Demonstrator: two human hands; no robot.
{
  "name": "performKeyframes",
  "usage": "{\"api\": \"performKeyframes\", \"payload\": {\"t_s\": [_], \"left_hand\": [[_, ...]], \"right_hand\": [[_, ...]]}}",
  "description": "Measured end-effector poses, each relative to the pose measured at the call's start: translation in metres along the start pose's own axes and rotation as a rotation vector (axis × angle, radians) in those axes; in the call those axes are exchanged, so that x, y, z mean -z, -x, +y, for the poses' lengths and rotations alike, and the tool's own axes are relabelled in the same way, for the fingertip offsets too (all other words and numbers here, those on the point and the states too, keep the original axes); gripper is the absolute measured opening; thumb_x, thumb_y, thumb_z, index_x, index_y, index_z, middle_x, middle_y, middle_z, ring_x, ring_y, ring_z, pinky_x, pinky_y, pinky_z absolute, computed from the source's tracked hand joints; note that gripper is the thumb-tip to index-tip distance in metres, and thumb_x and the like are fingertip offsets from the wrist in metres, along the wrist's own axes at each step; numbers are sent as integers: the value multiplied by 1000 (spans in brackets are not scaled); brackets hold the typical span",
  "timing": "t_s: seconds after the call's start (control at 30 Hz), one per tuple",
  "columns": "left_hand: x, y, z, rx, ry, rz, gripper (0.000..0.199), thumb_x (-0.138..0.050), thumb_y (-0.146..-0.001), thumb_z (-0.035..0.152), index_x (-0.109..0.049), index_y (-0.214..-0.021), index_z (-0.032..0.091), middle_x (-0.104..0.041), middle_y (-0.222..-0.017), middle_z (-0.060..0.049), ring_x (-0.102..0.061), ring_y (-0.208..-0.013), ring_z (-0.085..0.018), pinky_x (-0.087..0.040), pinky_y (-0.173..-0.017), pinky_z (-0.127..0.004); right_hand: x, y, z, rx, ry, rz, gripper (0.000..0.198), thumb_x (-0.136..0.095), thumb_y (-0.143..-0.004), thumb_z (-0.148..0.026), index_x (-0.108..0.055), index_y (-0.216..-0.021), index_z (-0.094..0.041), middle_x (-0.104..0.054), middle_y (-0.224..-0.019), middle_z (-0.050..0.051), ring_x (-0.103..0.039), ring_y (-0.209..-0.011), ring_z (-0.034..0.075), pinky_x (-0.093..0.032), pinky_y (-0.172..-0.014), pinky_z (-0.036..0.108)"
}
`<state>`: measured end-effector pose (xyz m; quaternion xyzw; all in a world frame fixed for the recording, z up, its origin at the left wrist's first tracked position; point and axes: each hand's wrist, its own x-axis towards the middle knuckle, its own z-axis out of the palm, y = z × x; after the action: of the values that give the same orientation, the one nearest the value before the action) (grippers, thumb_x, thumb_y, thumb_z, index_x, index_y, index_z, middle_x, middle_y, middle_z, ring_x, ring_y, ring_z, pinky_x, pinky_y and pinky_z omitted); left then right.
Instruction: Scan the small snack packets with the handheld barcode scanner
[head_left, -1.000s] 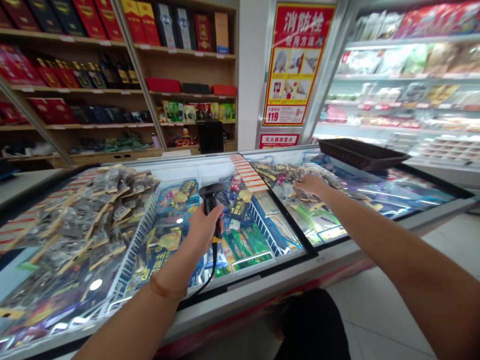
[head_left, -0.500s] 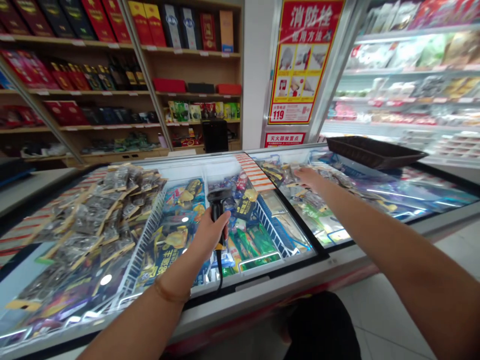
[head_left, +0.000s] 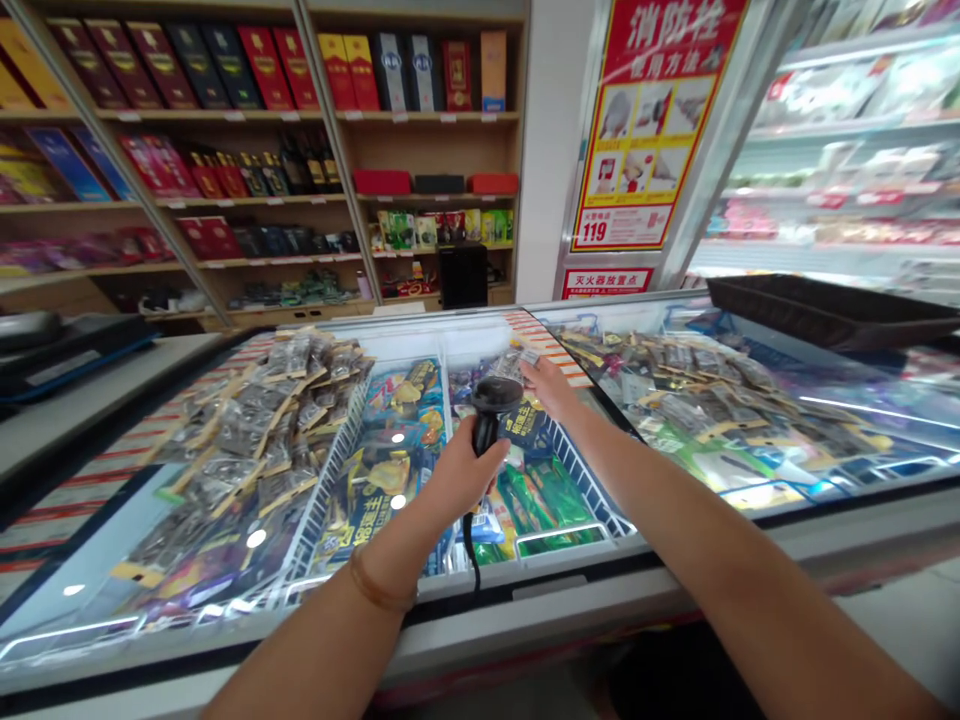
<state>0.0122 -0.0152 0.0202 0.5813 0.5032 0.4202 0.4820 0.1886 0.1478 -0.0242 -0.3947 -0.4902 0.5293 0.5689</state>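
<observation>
My left hand [head_left: 466, 470] is closed round the handle of a black barcode scanner [head_left: 496, 394], and its cord hangs down towards the freezer's front edge. Just beyond the scanner head, my right hand [head_left: 549, 386] pinches a small clear packet [head_left: 511, 362] with dark contents; the scanner partly covers it. Both hands are above the chest freezer [head_left: 555, 585], where bags of frozen food [head_left: 405, 400] lie in white wire baskets. Similar packets form a pile on the left [head_left: 259, 415] and another on the right [head_left: 705, 385], both on the freezer top.
A dark brown tray [head_left: 825, 308] rests at the freezer's right end. On the left, a counter [head_left: 142, 375] holds a black device [head_left: 71, 355]. Behind stand shelves of boxes and bottles [head_left: 247, 115], a red fire-hydrant poster [head_left: 652, 130] and a lit refrigerated display [head_left: 847, 170].
My right hand has come left from the right-hand pile to the scanner, with a packet now in it. The left hand still grips the scanner. The view has turned left.
</observation>
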Motion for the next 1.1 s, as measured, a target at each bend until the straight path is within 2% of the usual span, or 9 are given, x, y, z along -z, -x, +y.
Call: {"api": "performKeyframes", "payload": {"t_s": [0.43,0.77,0.83,0.93,1.03,1.1], "left_hand": [[5,1,0,-20,-159,-21,22,-65,-82,32,-50,-96,23,-48,-53,9,-46,-40,-12,-38,-45,-25],[5,-1,-2,-15,-141,-66,23,-64,-83,31,-47,-96,23,-46,-51,11,-44,-37,-10,-36,-43,-24],[4,-2,-4,-10,-118,-54,25,-66,-82,33,-47,-96,23,-46,-50,11,-44,-37,-10,-36,-43,-23],[1,-2,-5,-3,-31,1,29,-69,-80,37,-47,-93,23,-46,-48,11,-43,-36,-11,-35,-41,-23],[0,0,2,21,129,101,30,-68,-80,40,-45,-88,23,-47,-49,10,-44,-36,-10,-36,-41,-22],[7,5,11,45,257,157,32,-69,-78,42,-45,-87,23,-49,-54,9,-45,-38,-9,-37,-40,-22]], "right_hand": [[3,1,-4,-30,-59,-27,48,-81,-69,-52,-59,-99,-22,-74,-83,2,-72,-75,19,-56,-70,30],[4,-2,1,3,-39,-32,53,-79,-69,-57,-62,-106,-22,-76,-94,6,-73,-82,22,-56,-74,34],[4,-3,3,26,13,-15,55,-77,-69,-59,-62,-106,-22,-76,-94,5,-72,-82,21,-56,-72,33],[5,-5,7,96,174,45,52,-71,-71,-64,-62,-100,-21,-73,-84,3,-68,-74,19,-54,-64,29],[6,-7,9,186,316,109,45,-66,-76,-62,-62,-94,-21,-69,-76,2,-64,-69,18,-52,-58,28],[6,-7,9,173,362,125,40,-65,-77,-58,-61,-94,-22,-68,-74,1,-61,-65,18,-50,-54,27]]}}
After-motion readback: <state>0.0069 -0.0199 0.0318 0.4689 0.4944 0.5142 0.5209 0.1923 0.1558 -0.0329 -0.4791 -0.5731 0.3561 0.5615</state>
